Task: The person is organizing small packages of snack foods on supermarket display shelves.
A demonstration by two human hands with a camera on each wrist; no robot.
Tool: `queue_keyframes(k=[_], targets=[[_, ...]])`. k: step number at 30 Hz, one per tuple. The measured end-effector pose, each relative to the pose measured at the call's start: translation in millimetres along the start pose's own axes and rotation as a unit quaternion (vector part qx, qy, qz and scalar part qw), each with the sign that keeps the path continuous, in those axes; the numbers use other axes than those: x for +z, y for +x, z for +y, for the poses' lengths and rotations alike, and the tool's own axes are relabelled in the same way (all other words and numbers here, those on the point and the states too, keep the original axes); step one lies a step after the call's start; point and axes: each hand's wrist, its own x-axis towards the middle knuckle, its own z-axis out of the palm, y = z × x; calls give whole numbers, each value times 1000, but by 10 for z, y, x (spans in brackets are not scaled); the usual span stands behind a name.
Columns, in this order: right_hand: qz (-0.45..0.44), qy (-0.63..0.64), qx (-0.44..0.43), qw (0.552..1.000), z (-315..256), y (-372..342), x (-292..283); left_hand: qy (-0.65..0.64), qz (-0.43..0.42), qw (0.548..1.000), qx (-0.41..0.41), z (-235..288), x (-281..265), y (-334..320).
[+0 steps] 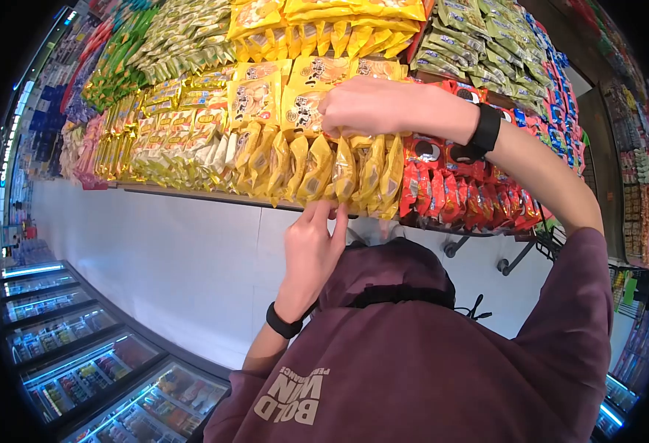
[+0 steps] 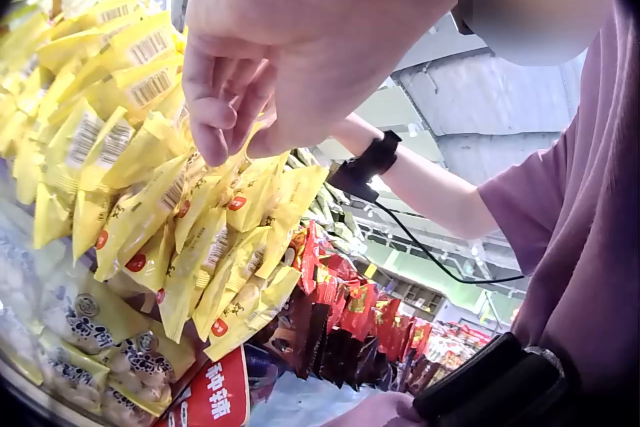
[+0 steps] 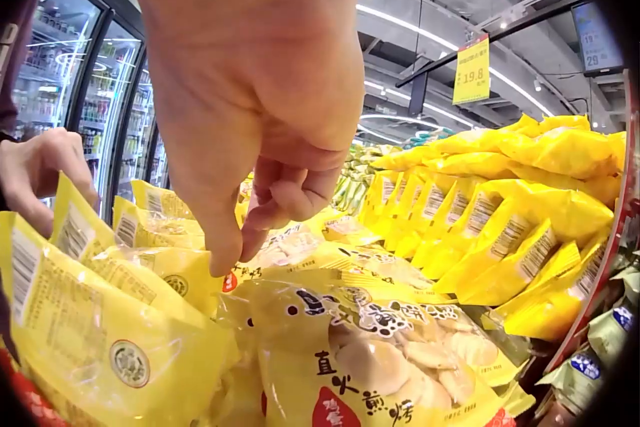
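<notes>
My right hand reaches over a row of yellow snack bags with printed cookies. In the right wrist view, thumb and forefinger of the right hand come together and pinch the edge of a yellow bag standing beside flat-lying bags. My left hand is lower, at the front of the upright yellow bags, its fingertips right at their lower ends. The left wrist view shows the fingers of the left hand loosely bent before the yellow bags, nothing visible between them.
Red snack packs stand right of the yellow ones, and white-and-yellow packs lie to the left. Green packs lie farther back. Glass-doored coolers line the lower left. A price sign hangs above the display.
</notes>
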Motion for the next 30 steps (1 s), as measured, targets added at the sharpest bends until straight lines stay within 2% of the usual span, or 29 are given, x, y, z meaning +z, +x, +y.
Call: queue_keyframes(k=[5,11,15,17,23,30], targets=[[21,42,-10,999,-9,-37,-36,-19,-3,999,32,-26,4,13],[62,-12,-12,998,114,-72,81,-24,7,999,41,-48,-27,50],[50,25,9,998,120,-112,65,-34,28,998,43,-36,-24,58],[37,25,48,998,27,-120,-32,-29,31,999,8,-17,-89,43],[104,38,10,994,6,60,5,-11,77,996,-43,-247,-226,-2],[39,18,-12,999,12,251,36,7,77,995,-62,-258,-282,34]])
